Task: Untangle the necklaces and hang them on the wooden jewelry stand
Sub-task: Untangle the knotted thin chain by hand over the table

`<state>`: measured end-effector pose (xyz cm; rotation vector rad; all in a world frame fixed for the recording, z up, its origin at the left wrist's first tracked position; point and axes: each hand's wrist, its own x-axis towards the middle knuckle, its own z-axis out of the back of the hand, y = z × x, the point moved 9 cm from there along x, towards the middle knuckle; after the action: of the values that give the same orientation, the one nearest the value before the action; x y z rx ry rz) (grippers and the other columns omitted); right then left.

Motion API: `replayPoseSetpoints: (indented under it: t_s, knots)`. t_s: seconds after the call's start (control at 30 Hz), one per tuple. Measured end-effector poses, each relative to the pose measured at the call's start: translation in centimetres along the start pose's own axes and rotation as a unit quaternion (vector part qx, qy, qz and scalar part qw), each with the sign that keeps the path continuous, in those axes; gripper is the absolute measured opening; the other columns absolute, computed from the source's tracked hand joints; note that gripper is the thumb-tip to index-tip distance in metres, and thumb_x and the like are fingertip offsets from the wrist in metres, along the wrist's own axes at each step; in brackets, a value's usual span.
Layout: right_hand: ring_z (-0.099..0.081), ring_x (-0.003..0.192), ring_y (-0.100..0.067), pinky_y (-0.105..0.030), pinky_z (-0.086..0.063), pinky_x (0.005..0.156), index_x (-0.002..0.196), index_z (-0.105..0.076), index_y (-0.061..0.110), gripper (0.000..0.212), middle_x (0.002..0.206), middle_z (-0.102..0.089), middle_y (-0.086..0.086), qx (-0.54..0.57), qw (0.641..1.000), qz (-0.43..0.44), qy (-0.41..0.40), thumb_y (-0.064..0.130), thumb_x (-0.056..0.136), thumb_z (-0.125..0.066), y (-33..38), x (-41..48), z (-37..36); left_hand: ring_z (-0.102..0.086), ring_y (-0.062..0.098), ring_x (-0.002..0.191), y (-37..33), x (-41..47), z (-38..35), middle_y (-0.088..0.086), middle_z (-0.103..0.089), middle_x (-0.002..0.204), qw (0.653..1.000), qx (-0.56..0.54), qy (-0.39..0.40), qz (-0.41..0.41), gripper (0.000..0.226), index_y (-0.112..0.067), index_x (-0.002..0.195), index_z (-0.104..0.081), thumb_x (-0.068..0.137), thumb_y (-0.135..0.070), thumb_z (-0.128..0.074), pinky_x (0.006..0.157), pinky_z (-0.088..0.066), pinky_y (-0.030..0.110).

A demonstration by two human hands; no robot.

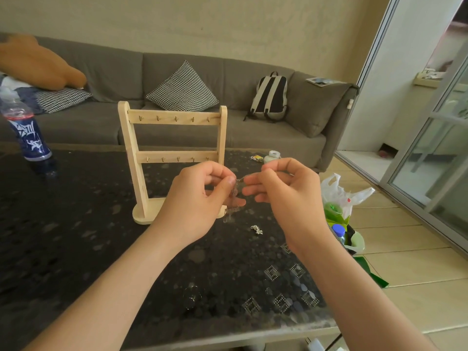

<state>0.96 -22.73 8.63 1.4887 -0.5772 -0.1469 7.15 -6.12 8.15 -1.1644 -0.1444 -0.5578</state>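
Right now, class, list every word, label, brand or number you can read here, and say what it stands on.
No text reads clearly.
Bottle: white graffiti-style lettering on the blue label, too stylised and blurred to read.
Magazine on the sofa arm: print too small.
Wooden jewelry stand: no lettering.

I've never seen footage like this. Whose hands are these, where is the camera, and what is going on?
No machine here: a person wears a wide-angle camera on the head, so you look down along their own arms. The left hand and right hand each pinch a thin tangled chain, held between them above a dark table. Behind the hands is a wooden stand with two rows of hooks and nothing hanging on it yet. A second small chain lies on the table, and a bottle stands at the far left.
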Motion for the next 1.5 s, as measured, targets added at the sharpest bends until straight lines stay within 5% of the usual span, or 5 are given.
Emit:
replayPoseSetpoints:
  t_s: [0.37,0.53,0.87,1.03,1.5]
  knots:
    - [-0.060,0.051,0.000,-0.009,-0.040,0.050,0.079,-0.084,0.020,0.027,0.056,-0.067,0.023,-0.253,0.961,0.114,-0.004,0.005,0.090,-0.064,1.8,-0.2,0.0,-0.075,-0.006,0.077,-0.2,0.0,0.3,-0.017,-0.075,0.092,0.999,0.021,-0.030,-0.024,0.005,-0.025,0.105,-0.073,0.102,-0.025,-0.069,0.070,-0.054,0.005]
    - [-0.069,0.066,-0.001,-0.016,-0.054,0.061,0.082,-0.085,0.023,0.014,0.070,-0.073,0.019,-0.305,0.939,0.157,-0.011,0.015,0.086,-0.074,2.2,-0.5,-0.7,-0.075,-0.005,0.081,-0.3,0.0,0.5,-0.017,-0.076,0.093,0.998,0.027,-0.036,-0.035,0.009,-0.024,0.108,-0.074,0.103,-0.026,-0.068,0.076,-0.058,0.015]
    - [-0.057,0.048,0.002,-0.008,-0.040,0.050,0.097,-0.085,0.019,0.014,0.056,-0.068,0.018,-0.199,0.979,0.035,0.040,0.019,0.100,-0.071,-0.2,0.2,-0.9,-0.073,-0.001,0.093,0.1,0.1,0.4,-0.019,-0.076,0.099,0.998,0.037,-0.034,-0.037,0.012,-0.029,0.111,-0.075,0.102,-0.032,-0.067,0.086,-0.062,0.023]
    - [-0.077,0.084,-0.010,-0.027,-0.063,0.077,0.103,-0.084,0.022,0.017,0.085,-0.082,0.008,-0.143,0.986,0.002,0.082,0.021,0.104,-0.067,-0.8,-0.1,-1.7,-0.075,0.000,0.093,0.1,0.2,0.2,-0.019,-0.077,0.099,0.998,0.035,-0.025,-0.044,0.012,-0.029,0.111,-0.076,0.103,-0.031,-0.068,0.086,-0.065,0.028]
    - [-0.056,0.056,-0.003,-0.014,-0.046,0.053,0.089,-0.079,0.023,0.022,0.064,-0.070,0.009,-0.162,0.984,0.001,0.072,0.026,0.106,-0.065,-1.2,0.3,-1.4,-0.072,0.000,0.097,0.3,0.2,0.3,-0.021,-0.073,0.101,0.997,0.048,-0.040,-0.047,0.008,-0.031,0.110,-0.070,0.106,-0.032,-0.063,0.087,-0.060,0.021]
